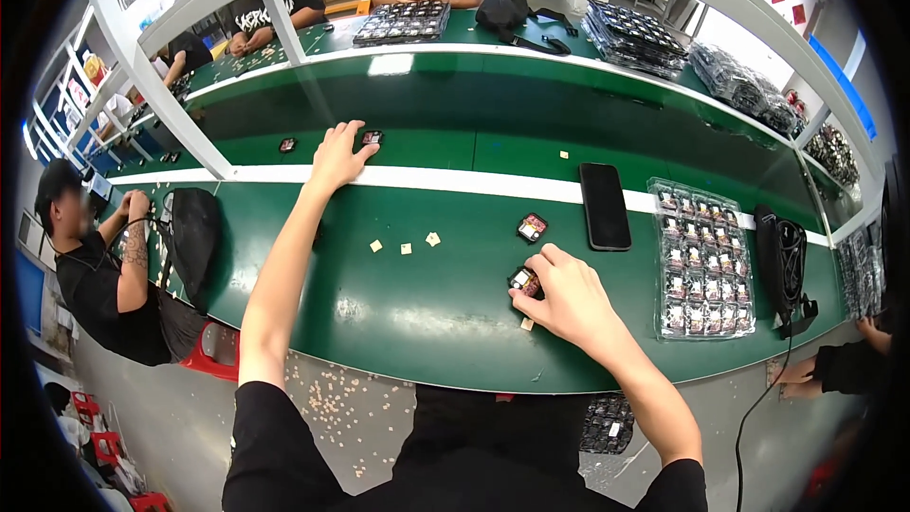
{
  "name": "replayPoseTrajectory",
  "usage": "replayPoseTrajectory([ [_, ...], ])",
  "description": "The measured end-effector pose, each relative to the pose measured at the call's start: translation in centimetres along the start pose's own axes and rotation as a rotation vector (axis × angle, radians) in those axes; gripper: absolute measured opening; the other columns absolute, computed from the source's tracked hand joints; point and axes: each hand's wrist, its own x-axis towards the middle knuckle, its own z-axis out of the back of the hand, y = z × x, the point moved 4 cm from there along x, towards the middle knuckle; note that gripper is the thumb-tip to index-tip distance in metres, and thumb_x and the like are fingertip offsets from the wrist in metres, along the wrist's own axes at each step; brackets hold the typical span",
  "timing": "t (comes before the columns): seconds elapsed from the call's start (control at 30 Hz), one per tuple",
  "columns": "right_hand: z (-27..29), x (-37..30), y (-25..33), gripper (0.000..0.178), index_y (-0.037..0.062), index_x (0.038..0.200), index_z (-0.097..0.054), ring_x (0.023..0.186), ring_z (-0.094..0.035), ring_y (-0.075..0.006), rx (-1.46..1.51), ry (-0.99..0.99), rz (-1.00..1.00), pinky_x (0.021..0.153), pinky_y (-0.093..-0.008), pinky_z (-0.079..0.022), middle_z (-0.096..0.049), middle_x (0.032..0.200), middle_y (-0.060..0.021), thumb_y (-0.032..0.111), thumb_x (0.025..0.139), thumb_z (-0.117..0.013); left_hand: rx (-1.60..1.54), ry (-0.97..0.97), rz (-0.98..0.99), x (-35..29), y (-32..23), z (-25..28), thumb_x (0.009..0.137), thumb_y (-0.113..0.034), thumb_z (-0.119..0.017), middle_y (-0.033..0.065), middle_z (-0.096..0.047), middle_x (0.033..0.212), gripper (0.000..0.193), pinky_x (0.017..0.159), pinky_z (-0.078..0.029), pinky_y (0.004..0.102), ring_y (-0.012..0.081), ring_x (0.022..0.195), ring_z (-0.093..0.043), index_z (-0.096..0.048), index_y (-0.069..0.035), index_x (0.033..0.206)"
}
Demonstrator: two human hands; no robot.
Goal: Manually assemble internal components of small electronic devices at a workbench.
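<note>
My left hand (336, 159) reaches over the white rail to the far green strip, its fingers spread and holding nothing. Just beside its fingertips lies a small black square gadget (373, 137) with a colourful face. My right hand (571, 296) is closed on another black gadget (520, 281) at the near side of the green table; the fingers hide part of it. A third gadget (532, 228) lies just beyond that hand. Small pale square stickers (433, 239) lie to the left, and one pale sticker (527, 324) sits below the held gadget.
A black phone (605, 207) lies across the white rail. Right of it is a clear tray (703, 320) filled with gadgets, then a black pouch (781, 261) with a cable. One more gadget (287, 145) lies far left. A co-worker (114, 256) sits at the left; others sit across.
</note>
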Motion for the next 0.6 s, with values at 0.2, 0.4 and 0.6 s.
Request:
replayPoseTrajectory([
  [0.2,3.0,3.3,-1.9,0.036,-0.0006,0.105,-0.077,0.087,-0.074,-0.0383,0.042,-0.208,0.014,0.076,-0.0501,-0.060,-0.070,0.099,-0.0149,0.027,0.085,-0.088,-0.110,0.019,-0.178,1.4,-2.7,0.0,0.103,-0.025,-0.075,0.0082,-0.071,0.128,0.031,0.107,-0.056,0.0466,0.0325,0.126,-0.065,-0.073,-0.009,0.130],
  [0.4,0.6,6.1,-3.7,0.030,0.0001,0.094,-0.076,0.088,-0.078,-0.0412,-0.096,-0.121,0.019,0.079,-0.0528,-0.064,-0.076,0.094,-0.0202,0.027,0.083,-0.083,-0.134,-0.074,-0.247,-1.9,-7.3,1.1,0.102,-0.025,-0.076,0.0113,-0.069,0.117,0.030,0.097,-0.058,0.0486,0.0359,0.116,-0.068,-0.071,-0.008,0.126],
  [0.6,-0.1,6.2,-4.1,0.027,-0.0002,0.092,-0.072,0.081,-0.076,-0.0411,-0.176,-0.161,0.060,0.073,-0.0534,-0.061,-0.074,0.081,-0.0177,0.023,0.080,-0.079,-0.281,0.048,-0.403,-9.8,-16.1,2.8,0.100,-0.021,-0.079,0.0121,-0.071,0.119,0.035,0.095,-0.057,0.0457,0.0358,0.110,-0.069,-0.071,-0.005,0.130],
])
